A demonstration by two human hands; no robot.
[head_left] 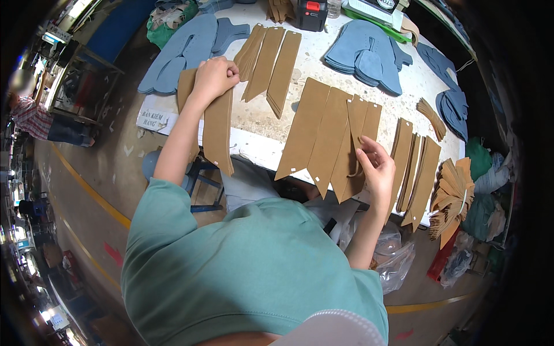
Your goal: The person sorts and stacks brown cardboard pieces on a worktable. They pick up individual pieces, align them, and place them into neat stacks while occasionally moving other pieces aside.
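My left hand is closed, its fingers curled over the upper end of a stack of brown strips; the fingertips are hidden. This stack hangs past the table's near edge, and more brown material shows behind my wrist. On the right, my right hand hovers by a fanned row of flat brown strips with notched or pointed ends and small white tags. Its fingers are apart, thumb and index not meeting. A thin curled brown piece shows beside the thumb. Further brown strips lie beyond my left hand.
Blue cut pieces lie stacked at the far left, with another blue stack at the far right. Brown strip stacks and a tied brown bundle sit at right. A black device stands at the back. Plastic bags hang below.
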